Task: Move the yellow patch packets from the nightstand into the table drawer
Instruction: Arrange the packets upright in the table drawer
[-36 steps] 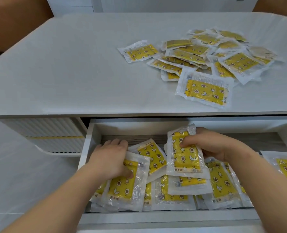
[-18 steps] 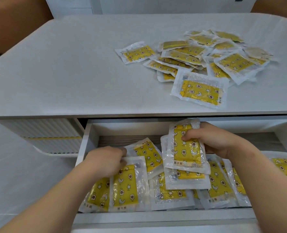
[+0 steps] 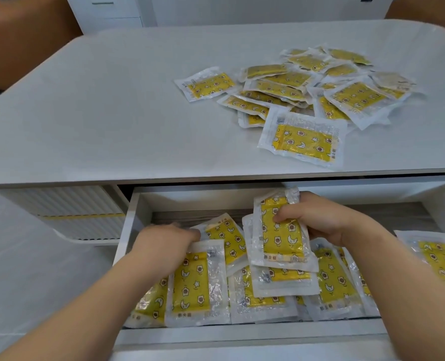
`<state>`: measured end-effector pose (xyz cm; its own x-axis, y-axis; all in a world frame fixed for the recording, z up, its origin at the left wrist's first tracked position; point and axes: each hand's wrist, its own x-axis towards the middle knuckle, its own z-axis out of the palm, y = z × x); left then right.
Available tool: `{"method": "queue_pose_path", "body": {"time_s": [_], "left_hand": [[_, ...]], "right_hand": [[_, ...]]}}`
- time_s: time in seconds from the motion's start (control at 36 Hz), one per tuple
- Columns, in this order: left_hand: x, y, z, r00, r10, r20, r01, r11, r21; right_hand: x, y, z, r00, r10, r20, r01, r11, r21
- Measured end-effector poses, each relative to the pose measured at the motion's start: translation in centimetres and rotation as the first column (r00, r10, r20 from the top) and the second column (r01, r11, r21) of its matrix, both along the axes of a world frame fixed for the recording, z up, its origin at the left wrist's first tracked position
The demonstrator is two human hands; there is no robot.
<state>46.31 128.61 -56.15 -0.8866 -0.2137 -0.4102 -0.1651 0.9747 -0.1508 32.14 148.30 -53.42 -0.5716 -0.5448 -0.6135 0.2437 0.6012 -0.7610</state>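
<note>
One pale grey tabletop (image 3: 112,113) spans the upper view, and below its front edge a white drawer (image 3: 242,334) stands pulled out. Toward the right rear corner of the tabletop lies a loose pile of yellow patch packets (image 3: 307,82), overlapping one another; one packet (image 3: 303,140) sits at the pile's front side, nearest the tabletop's front edge, and a lone packet (image 3: 205,83) lies just beside the pile on its left. Inside the drawer a layer of packets (image 3: 330,282) covers the bottom from the left wall across, with another packet (image 3: 440,259) at the far right. The right hand (image 3: 320,217) reaches into the drawer near its back wall, fingers and thumb pinching the held packet (image 3: 278,238), which stands tilted above the layer. The left hand (image 3: 164,246) is by the drawer's left wall, its blurred fingers bent at the top edge of a flat packet (image 3: 192,285); whether they grasp it or only press on it cannot be told.
</note>
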Motion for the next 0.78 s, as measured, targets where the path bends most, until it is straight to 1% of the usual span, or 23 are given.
{"method": "queue_pose_path", "body": {"time_s": [0.14,0.28,0.33,0.39,0.42,0.44,0.47,0.53,0.56,0.58,0.64,0.72,0.78], "left_hand": [[0.0,0.2,0.1,1.000,-0.005,-0.005,0.004,0.998,-0.065],[0.0,0.2,0.0,0.993,0.089,0.080,-0.077,0.988,-0.134],[-0.5,0.4,0.1,0.998,0.066,0.009,-0.063,0.980,-0.191],[-1.5,0.7,0.1,0.990,0.030,-0.137,-0.059,0.975,-0.214],[-2.2,0.8,0.0,0.982,0.035,-0.188,-0.071,0.980,-0.188],[-3.0,1.1,-0.2,0.979,0.063,-0.193,-0.090,0.987,-0.135],[-3.8,1.3,-0.6,0.982,0.114,-0.154,-0.125,0.990,-0.064],[-5.0,1.9,-1.8,0.973,0.230,-0.012,-0.228,0.971,0.066],[-5.4,2.1,-2.4,0.959,0.282,0.038,-0.285,0.952,0.110],[-5.7,2.3,-2.9,0.944,0.325,0.053,-0.329,0.934,0.138],[-6.2,2.4,-3.7,0.926,0.377,0.022,-0.374,0.905,0.202],[-6.6,2.3,-4.0,0.893,0.450,0.005,-0.421,0.830,0.367],[-6.5,2.1,-4.2,0.889,0.459,0.010,-0.424,0.813,0.398]], "right_hand": [[-0.1,0.2,0.0,1.000,-0.014,0.004,0.014,1.000,-0.005],[-0.3,0.2,0.1,0.999,-0.037,0.002,0.037,0.999,-0.015],[-0.4,0.2,0.1,0.999,-0.045,0.000,0.045,0.999,-0.021],[-0.5,0.3,0.2,0.999,-0.049,-0.003,0.049,0.999,-0.020],[-0.5,0.3,0.2,0.999,-0.053,-0.006,0.053,0.998,-0.018],[-0.6,0.3,0.2,0.998,-0.057,-0.008,0.057,0.998,-0.017],[-0.6,0.4,0.1,0.998,-0.063,-0.009,0.063,0.998,-0.018],[-0.6,0.4,0.1,0.997,-0.076,-0.008,0.076,0.997,-0.018],[-0.6,0.5,0.0,0.997,-0.080,-0.009,0.080,0.997,-0.018],[-0.6,0.5,0.0,0.996,-0.084,-0.009,0.084,0.996,-0.018],[-0.7,0.6,-0.1,0.996,-0.093,-0.009,0.093,0.996,-0.020],[-0.9,0.7,-0.3,0.994,-0.110,-0.018,0.109,0.994,-0.018],[-0.9,0.7,-0.4,0.993,-0.113,-0.018,0.113,0.993,-0.019]]}}
